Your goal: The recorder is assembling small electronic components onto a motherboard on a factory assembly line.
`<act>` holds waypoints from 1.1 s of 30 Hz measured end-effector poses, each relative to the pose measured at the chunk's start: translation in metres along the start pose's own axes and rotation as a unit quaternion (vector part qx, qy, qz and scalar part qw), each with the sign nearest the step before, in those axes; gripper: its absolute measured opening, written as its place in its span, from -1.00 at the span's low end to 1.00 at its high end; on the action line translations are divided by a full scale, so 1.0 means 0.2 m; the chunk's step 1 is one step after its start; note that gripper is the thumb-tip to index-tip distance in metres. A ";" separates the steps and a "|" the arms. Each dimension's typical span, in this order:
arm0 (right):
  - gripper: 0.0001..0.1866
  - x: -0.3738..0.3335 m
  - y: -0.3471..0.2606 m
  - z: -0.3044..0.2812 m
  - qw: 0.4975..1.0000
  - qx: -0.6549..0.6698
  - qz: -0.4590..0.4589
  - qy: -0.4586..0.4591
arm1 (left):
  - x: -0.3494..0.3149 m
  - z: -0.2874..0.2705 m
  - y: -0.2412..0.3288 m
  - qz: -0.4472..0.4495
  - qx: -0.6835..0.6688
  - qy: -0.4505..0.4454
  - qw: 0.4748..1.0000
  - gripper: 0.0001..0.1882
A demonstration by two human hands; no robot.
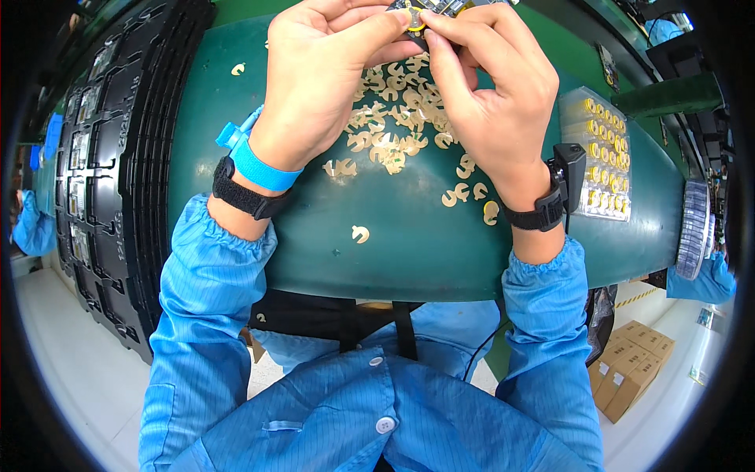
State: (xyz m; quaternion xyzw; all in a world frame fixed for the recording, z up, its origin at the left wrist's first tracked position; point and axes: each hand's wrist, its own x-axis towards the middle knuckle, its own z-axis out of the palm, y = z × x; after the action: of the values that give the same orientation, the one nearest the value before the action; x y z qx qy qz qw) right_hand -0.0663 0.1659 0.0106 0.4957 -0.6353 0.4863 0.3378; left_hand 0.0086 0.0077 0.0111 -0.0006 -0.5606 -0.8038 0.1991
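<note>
Both hands are raised at the top of the view around a dark circuit board (450,7). A round, silvery coin cell (414,20) with a yellow edge sits on it. My left hand (311,79) grips the board's left side, its thumb resting on the coin cell. From the other side my right hand (503,90) holds the board, its thumb and index finger at the cell's right edge. Below the hands, many pale, C-shaped pieces (393,149) lie scattered on the green table mat (377,267). One yellow-rimmed round piece (491,212) rests near my right wrist.
A clear tray (578,197) with rows of yellow-rimmed round cells stands at the right. Tall stacks of black trays (134,181) line the left side. A dark reel-like roll (692,228) is at the right table edge; cardboard boxes (629,370) stand on the floor.
</note>
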 end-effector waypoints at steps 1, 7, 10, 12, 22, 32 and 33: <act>-0.75 0.00 -0.02 0.00 1.000 0.000 0.000 0.000 | 0.00 0.00 0.00 0.002 0.002 0.002 1.000 -0.70; -0.71 -0.01 0.00 -0.02 0.998 0.026 0.049 -0.023 | 0.01 0.00 0.00 -0.011 0.006 -0.009 1.000 -0.69; -0.70 0.00 0.01 -0.02 0.999 0.007 0.019 -0.028 | 0.02 -0.01 0.00 -0.016 0.004 -0.014 1.000 -0.70; -0.75 0.02 -0.01 -0.02 0.997 0.052 0.045 -0.037 | 0.04 -0.03 0.01 -0.014 0.009 -0.017 1.000 -0.70; -0.79 0.01 0.01 -0.08 0.807 0.288 0.511 -0.062 | 0.02 -0.01 0.01 -0.064 0.008 0.018 0.998 -0.72; -0.73 0.13 0.82 0.06 0.815 -0.014 0.558 -0.156 | 0.08 -0.10 -0.09 0.038 0.192 0.069 0.978 -0.66; -0.76 0.10 0.86 -0.01 0.837 -0.143 0.501 -0.163 | 0.09 -0.08 -0.11 0.041 0.186 0.058 0.980 -0.66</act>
State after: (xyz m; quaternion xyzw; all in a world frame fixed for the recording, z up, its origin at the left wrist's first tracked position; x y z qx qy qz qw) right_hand -0.2372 0.1677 -0.0190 0.1276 -0.9054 0.4048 0.0062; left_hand -0.0116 -0.0070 -0.0105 0.0602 -0.6874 -0.6750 0.2613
